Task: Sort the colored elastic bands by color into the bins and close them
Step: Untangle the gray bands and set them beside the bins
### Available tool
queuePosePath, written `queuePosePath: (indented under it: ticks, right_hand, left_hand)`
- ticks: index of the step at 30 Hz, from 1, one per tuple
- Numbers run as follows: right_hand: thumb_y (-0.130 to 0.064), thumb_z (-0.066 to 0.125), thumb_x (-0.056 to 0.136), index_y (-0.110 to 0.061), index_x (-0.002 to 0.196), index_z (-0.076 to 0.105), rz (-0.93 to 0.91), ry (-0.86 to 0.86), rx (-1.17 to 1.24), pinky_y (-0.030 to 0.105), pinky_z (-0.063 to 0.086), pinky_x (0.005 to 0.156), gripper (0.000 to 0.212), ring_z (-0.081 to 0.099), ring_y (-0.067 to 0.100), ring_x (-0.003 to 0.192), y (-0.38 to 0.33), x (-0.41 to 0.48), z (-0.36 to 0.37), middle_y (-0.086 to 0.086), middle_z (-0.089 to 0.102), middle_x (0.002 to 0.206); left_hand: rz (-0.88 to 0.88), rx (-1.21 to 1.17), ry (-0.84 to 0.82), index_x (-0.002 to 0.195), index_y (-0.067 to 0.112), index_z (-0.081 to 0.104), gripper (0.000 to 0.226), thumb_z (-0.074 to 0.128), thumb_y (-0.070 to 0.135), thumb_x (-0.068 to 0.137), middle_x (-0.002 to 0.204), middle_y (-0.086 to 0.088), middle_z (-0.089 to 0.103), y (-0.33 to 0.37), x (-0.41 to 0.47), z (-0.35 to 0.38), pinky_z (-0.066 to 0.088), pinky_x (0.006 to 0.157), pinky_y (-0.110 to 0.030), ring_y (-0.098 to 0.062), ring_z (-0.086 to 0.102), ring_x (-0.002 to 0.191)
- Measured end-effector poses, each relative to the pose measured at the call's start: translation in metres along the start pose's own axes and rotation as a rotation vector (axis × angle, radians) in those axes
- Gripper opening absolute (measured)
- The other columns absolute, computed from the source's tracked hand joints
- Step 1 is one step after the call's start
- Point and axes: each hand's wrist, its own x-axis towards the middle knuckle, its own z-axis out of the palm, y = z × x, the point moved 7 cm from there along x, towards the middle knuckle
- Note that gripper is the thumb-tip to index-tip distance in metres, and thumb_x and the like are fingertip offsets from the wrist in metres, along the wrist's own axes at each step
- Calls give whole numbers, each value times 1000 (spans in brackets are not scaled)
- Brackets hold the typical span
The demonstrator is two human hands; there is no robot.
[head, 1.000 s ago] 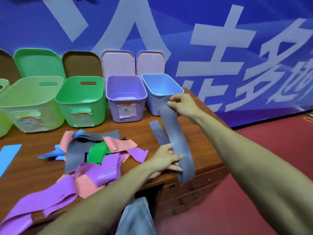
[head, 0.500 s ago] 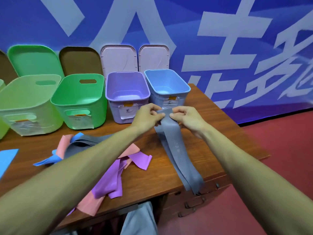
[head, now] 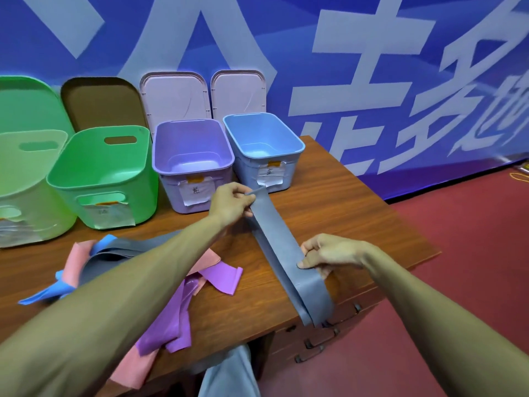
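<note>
A long grey elastic band point(head: 279, 239), doubled over, lies stretched across the right part of the wooden desk point(head: 357, 213). My left hand point(head: 233, 203) pinches its far end, just in front of the purple bin point(head: 193, 163) and the blue bin point(head: 263, 149). My right hand point(head: 329, 253) pinches the band lower down, near the desk's front edge, and the folded end hangs over that edge. Both bins stand open. A heap of loose bands point(head: 200, 282) in purple, pink, blue and grey lies under my left forearm.
Two green bins point(head: 103, 173) stand open at the left of the row. Lids point(head: 174, 96) lean against the blue banner wall behind the bins. Desk drawers with metal handles point(head: 315, 343) face a red carpet on the right.
My right hand has slid down the grey band from its far end to near the desk's front edge. My left hand stays at the far end. The band now lies stretched out.
</note>
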Motion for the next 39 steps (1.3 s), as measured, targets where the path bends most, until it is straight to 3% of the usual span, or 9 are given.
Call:
queuePosePath:
  ticks: [5,9,13,16,20,27,32,35,39]
  right_hand:
    - [-16,67,87,-12,82,59,71,-99,99,27,55,58,11,52,13,58,5,-2,6,0,54,64]
    - [-14,67,87,-11,83,58,39,-41,128,22,52,54,10,50,10,55,0,8,5,-3,51,56]
    - [-14,66,88,-12,76,56,1,-11,159,22,48,53,16,46,8,50,-4,18,1,-7,45,49]
    - [-16,67,87,-8,85,56,20,-14,157,21,49,51,14,47,8,51,-1,27,3,0,43,58]
    - [-21,68,86,-9,95,64,68,-88,120,22,51,53,16,54,14,62,4,30,9,10,58,78]
    - [-30,66,88,-12,69,54,103,-98,-85,22,46,46,29,55,12,48,9,12,8,4,53,55]
    - [-19,65,89,-6,94,62,171,-135,-9,30,59,57,14,67,19,61,11,-6,13,12,67,77]
    - [-7,62,90,-3,102,60,158,-144,29,33,60,61,13,67,18,64,9,-12,17,15,68,81]
    - [-2,60,90,-2,102,58,93,-105,162,20,55,52,13,61,6,47,3,-18,21,1,66,62]
  left_hand:
    - [-63,97,20,79,10,66,8,66,2,81,68,-9,63,-21,12,9,54,59,-29,-15,57,54]
    - [-59,186,69,80,9,69,6,68,4,80,57,-4,61,-29,27,8,50,50,-19,-3,54,41]
    - [-67,325,117,84,11,71,6,68,8,80,76,-6,66,-38,40,7,53,74,-31,-19,62,74]
    - [-76,431,90,89,12,70,8,64,10,83,89,-9,68,-46,46,11,47,74,-30,-24,62,87]
    - [-65,530,72,92,12,66,9,58,11,87,100,-12,67,-54,49,14,46,78,-32,-29,60,96]
    - [29,673,45,108,6,60,19,53,12,91,114,-16,59,-53,47,19,45,84,-40,-35,57,104]
    - [77,824,-7,126,4,44,41,54,18,89,127,-19,40,-47,28,27,40,94,-46,-40,46,114]
    - [279,937,60,124,10,47,45,59,19,81,126,-14,40,-31,-6,30,36,91,-41,-33,41,113]
    - [411,786,-322,110,19,59,24,53,21,88,112,-2,54,-32,-58,55,39,94,-35,-22,48,111]
